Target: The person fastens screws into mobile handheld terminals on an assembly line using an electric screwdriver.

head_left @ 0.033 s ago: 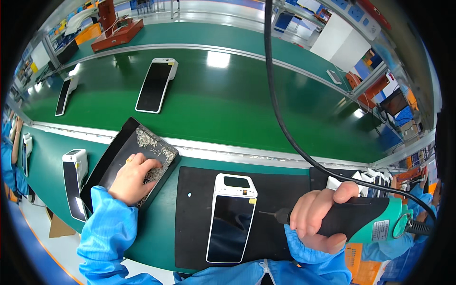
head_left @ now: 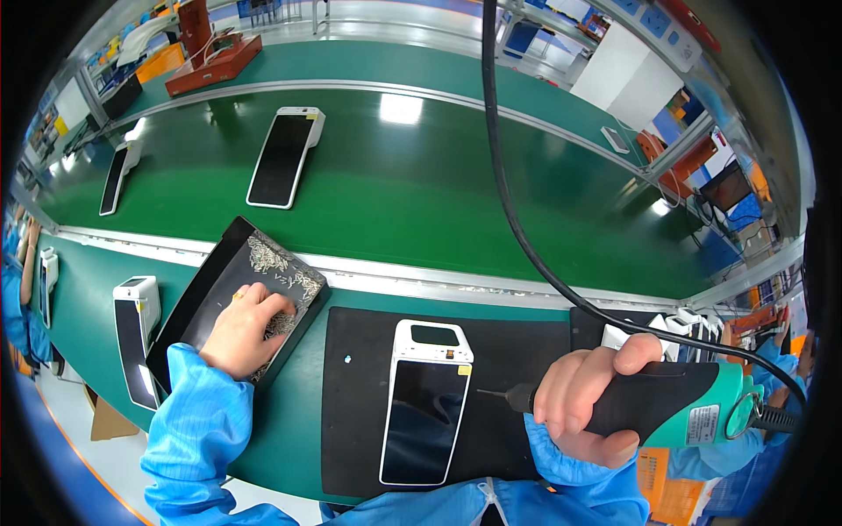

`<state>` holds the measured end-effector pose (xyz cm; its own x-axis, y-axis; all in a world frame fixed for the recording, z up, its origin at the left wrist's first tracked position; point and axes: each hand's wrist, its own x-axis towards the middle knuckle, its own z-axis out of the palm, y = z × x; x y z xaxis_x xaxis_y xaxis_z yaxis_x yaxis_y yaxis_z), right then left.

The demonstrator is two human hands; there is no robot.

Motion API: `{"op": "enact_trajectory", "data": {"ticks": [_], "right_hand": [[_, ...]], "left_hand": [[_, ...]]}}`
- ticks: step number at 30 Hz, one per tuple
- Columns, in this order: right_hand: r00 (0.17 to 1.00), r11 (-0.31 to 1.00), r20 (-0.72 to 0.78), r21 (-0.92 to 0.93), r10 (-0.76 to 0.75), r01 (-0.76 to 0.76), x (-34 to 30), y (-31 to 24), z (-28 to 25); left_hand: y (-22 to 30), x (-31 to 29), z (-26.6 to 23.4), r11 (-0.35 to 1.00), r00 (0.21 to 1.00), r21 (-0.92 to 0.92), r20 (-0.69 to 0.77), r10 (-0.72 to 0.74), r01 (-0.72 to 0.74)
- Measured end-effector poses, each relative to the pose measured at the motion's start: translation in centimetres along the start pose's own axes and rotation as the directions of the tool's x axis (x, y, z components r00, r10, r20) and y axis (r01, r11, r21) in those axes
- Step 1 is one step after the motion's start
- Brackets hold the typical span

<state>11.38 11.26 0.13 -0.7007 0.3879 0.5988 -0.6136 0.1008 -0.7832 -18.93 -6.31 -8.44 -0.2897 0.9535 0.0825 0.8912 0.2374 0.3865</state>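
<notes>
My left hand (head_left: 241, 329) reaches into a black tray (head_left: 189, 302) that holds many small silvery screws (head_left: 267, 256). Its thumb and forefinger are apart, with screws showing between them; the other fingers are bent and partly hidden. A green and black electric screwdriver (head_left: 662, 399) is gripped in my right hand (head_left: 583, 403), its thin bit pointing left. Just left of the bit lies a white handheld payment terminal (head_left: 425, 421), dark screen up, on a black mat (head_left: 517, 351). The bit does not visibly touch the terminal.
A black cable (head_left: 517, 228) hangs from above and loops to the screwdriver's rear. Another terminal (head_left: 136, 351) is left of the tray. Two more, one a larger-looking terminal (head_left: 282, 162), rest on the green belt (head_left: 421, 210) beyond. White devices (head_left: 693, 324) cluster at the right.
</notes>
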Motion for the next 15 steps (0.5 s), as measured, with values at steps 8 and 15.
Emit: {"op": "enact_trajectory", "data": {"ticks": [8,15], "right_hand": [[0.994,0.993,0.005,-0.057,-0.106,0.106,0.8,1.2,0.5],[0.997,0.997,-0.042,-0.047,-0.07,0.068,1.0,1.0,1.3]], "left_hand": [[0.6,0.8,-0.3,0.952,0.971,-0.193,0.026,-0.238,0.239],[0.7,0.4,0.2,0.999,0.998,0.006,-0.059,0.034,-0.034]]}}
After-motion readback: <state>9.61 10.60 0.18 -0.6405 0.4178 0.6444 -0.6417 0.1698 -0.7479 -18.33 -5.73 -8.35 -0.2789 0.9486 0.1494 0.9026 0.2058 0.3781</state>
